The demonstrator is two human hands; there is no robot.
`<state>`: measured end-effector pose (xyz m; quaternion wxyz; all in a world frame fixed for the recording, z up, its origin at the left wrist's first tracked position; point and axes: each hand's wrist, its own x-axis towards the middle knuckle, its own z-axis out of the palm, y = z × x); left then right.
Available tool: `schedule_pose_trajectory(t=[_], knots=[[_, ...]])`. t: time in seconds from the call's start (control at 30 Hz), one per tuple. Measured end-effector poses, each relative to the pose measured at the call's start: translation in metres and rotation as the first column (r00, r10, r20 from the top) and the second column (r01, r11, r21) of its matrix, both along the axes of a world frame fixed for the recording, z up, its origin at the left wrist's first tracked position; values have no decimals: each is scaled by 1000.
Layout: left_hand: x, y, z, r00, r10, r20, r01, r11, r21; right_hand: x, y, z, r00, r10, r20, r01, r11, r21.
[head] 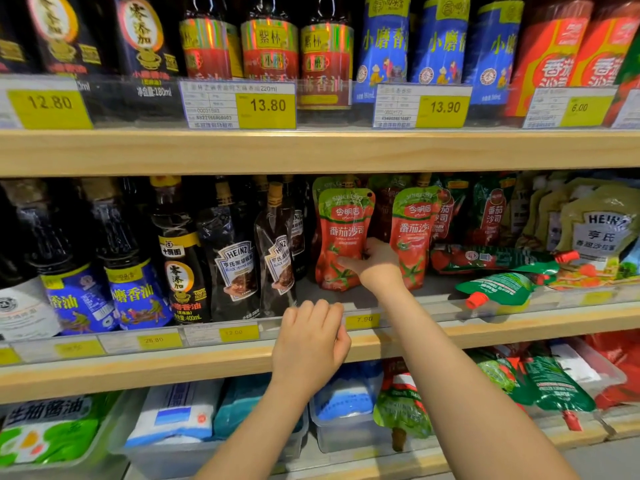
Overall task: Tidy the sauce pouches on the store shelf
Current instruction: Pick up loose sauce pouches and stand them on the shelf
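Note:
On the middle shelf, a red tomato sauce pouch (341,237) stands upright, and my right hand (375,263) grips its lower right edge. A second red pouch (412,233) stands just to its right. Further right, a red-and-green pouch (491,259) lies flat, and a green pouch with a red cap (498,289) lies tipped near the shelf's front. My left hand (311,341) rests with curled fingers on the shelf's front rail (207,336), holding nothing. Two black Heinz pepper sauce pouches (239,268) stand to the left.
Dark bottles with blue labels (135,271) fill the left of the middle shelf. Pale Heinz salad dressing pouches (595,230) stand at the right. The upper shelf carries oil bottles and price tags (266,105). Below are plastic bins (339,431) with bagged goods and more pouches.

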<state>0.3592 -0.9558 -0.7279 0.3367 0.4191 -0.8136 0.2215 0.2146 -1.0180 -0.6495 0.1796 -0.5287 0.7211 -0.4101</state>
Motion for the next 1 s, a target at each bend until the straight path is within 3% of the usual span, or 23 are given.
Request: schedule_pose_trajectory(t=[0.13, 0.23, 0.4, 0.53, 0.73, 0.87, 1.0], knots=[[1, 3, 3, 1000, -1, 25, 0, 1000, 22, 4, 17, 8, 1000, 21, -9, -21, 1000, 23], [3, 7, 9, 1000, -13, 24, 11, 994, 104, -7, 59, 16, 997, 34, 62, -31, 998, -59], [-17, 20, 26, 986, -119, -119, 144, 960, 239, -84, 143, 31, 993, 4, -115, -24, 985, -169], [-82, 34, 47, 960, -200, -194, 246, 935, 255, -169, 182, 36, 979, -89, -185, 61, 987, -150], [-172, 31, 59, 942, -146, -302, 256, 894, 367, -262, 175, 30, 966, -56, -251, 11, 984, -178], [-207, 31, 50, 976, -42, -212, 148, 843, 517, -289, 147, 22, 969, -11, -248, -23, 991, -135], [-222, 55, 49, 911, -65, -407, 274, 834, 480, -299, 134, 22, 981, 79, -176, -89, 995, -50]])
